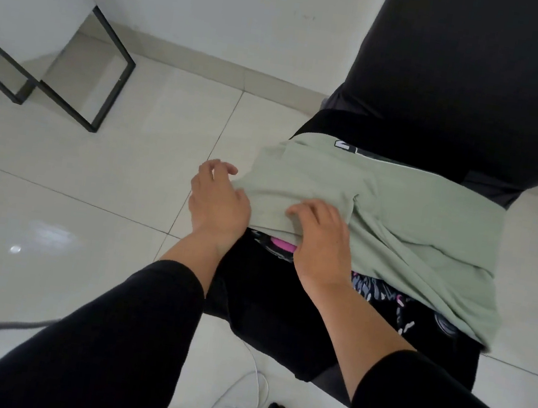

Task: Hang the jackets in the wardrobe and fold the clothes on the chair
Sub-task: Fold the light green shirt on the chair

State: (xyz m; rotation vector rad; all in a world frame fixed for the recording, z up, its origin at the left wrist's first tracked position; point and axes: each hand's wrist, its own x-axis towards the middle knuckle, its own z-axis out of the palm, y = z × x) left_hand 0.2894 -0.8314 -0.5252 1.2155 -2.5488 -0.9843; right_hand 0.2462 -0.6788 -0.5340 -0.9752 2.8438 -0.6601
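Pale green soft cotton garment (397,215) lies spread over a pile on the black chair (479,77), atop a black patterned garment with pink detail (382,294). Left hand (218,198) at the green garment's left edge, fingers loosely curled, edge contact only; grip cannot be told. Right hand (320,237) palm down on the green fabric, fingers bent, pressing it. Glossy white tiled floor (69,210) below. Black metal frame (81,80) upper left

The green garment (380,212) hides the chair seat and most patterned clothes (373,287).
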